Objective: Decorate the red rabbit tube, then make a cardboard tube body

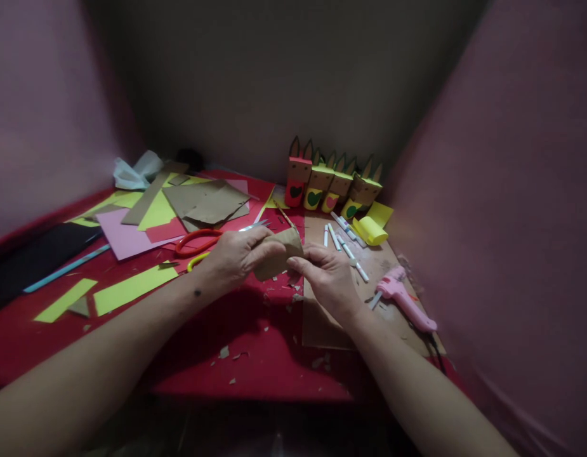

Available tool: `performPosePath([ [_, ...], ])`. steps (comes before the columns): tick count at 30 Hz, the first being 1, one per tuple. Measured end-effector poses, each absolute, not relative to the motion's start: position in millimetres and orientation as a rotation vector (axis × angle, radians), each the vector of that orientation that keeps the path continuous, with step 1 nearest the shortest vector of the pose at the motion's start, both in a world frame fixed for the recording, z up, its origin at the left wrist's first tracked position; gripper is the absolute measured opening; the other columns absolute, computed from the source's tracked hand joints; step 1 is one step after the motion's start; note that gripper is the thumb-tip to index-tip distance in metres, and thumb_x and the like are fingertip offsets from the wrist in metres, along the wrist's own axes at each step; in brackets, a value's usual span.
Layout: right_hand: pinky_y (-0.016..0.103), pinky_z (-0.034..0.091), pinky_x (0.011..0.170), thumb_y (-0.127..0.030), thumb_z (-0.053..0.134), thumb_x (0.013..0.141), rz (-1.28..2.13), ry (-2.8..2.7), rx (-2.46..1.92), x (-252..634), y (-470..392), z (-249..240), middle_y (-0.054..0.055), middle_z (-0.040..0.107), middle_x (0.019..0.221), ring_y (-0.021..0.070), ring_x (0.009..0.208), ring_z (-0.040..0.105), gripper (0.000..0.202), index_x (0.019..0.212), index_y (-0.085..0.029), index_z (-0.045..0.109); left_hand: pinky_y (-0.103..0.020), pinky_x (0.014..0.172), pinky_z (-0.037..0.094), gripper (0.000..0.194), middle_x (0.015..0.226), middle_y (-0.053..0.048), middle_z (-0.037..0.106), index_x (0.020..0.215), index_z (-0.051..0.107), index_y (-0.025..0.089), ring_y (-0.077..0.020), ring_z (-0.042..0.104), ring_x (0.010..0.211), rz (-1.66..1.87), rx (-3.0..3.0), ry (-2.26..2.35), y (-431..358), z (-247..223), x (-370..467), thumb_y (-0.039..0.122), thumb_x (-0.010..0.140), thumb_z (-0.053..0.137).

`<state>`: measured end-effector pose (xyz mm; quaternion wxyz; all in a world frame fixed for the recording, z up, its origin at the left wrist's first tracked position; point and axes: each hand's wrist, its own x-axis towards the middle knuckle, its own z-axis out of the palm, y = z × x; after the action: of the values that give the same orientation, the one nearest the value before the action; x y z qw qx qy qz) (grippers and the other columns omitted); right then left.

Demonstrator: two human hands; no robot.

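Note:
A brown cardboard tube [280,255] is held above the red table between my two hands. My left hand [248,257] wraps around its left side, thumb on top. At the tube's right end, my right hand [324,270] pinches the rim between thumb and fingers. Scissors with red and yellow handles [198,243] lie just beyond my left wrist, partly covered by it. Behind the tube lies a thin stick or brush [284,214]. What my right fingertips touch inside the rim is hidden.
Several cardboard animal figures [300,174] stand at the back. Markers [353,257], a yellow paper roll [370,230] and a pink glue gun [407,298] lie on a cardboard sheet [324,324] at right. Coloured paper [126,231] and brown cardboard [207,202] cover the left; scraps [224,351] dot the table.

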<state>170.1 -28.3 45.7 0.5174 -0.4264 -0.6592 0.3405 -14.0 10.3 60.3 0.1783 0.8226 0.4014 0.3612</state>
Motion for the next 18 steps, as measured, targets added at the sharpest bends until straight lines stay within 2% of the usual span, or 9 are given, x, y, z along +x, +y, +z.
performPosePath([
  [4, 0.024, 0.046, 0.054, -0.025, 0.067, 0.076, 0.983, -1.458, -1.071, 167, -26, 50, -0.001, 0.063, 0.050, 0.0106, 0.050, 0.057, 0.021, 0.056, -0.017, 0.067, -0.022, 0.053, 0.037, 0.034, 0.060, 0.002, 0.053, 0.067, 0.061, 0.017, -0.0109, 0.047, 0.055, 1.114, 2.159, 1.151, 12, 63, -11, 0.043, 0.086, 0.049],
  [8, 0.021, 0.044, 0.042, -0.029, 0.072, 0.069, 1.141, -1.182, -0.977, 166, -18, 51, -0.001, 0.065, 0.050, 0.0094, 0.039, 0.056, 0.016, 0.063, -0.015, 0.069, -0.025, 0.052, 0.044, 0.033, 0.069, -0.002, 0.061, 0.079, 0.060, 0.017, -0.0126, 0.054, 0.056, 1.260, 1.670, 1.151, 11, 67, -10, 0.047, 0.087, 0.048],
  [11, 0.019, 0.043, 0.036, -0.029, 0.075, 0.063, 1.186, -0.993, -0.926, 169, -11, 48, 0.000, 0.065, 0.048, 0.0095, 0.036, 0.056, 0.017, 0.063, -0.013, 0.068, -0.025, 0.049, 0.043, 0.030, 0.065, 0.000, 0.059, 0.081, 0.059, 0.018, -0.0117, 0.052, 0.050, 1.205, 1.645, 1.113, 8, 71, -8, 0.047, 0.083, 0.056],
  [14, 0.017, 0.036, 0.030, -0.031, 0.076, 0.060, 1.296, -0.884, -0.930, 170, -5, 44, 0.001, 0.062, 0.042, 0.0091, 0.032, 0.053, 0.022, 0.063, -0.013, 0.066, -0.023, 0.047, 0.036, 0.024, 0.055, 0.003, 0.051, 0.069, 0.061, 0.017, -0.0102, 0.045, 0.049, 1.040, 1.827, 1.085, 3, 71, -4, 0.040, 0.076, 0.068],
  [18, 0.015, 0.032, 0.028, -0.036, 0.079, 0.058, 1.467, -0.852, -0.935, 169, -2, 40, 0.001, 0.061, 0.040, 0.0081, 0.030, 0.050, 0.028, 0.064, -0.014, 0.063, -0.024, 0.049, 0.033, 0.029, 0.057, 0.003, 0.047, 0.053, 0.058, 0.017, -0.0100, 0.041, 0.053, 1.117, 1.941, 1.108, 4, 68, -4, 0.032, 0.075, 0.068],
])
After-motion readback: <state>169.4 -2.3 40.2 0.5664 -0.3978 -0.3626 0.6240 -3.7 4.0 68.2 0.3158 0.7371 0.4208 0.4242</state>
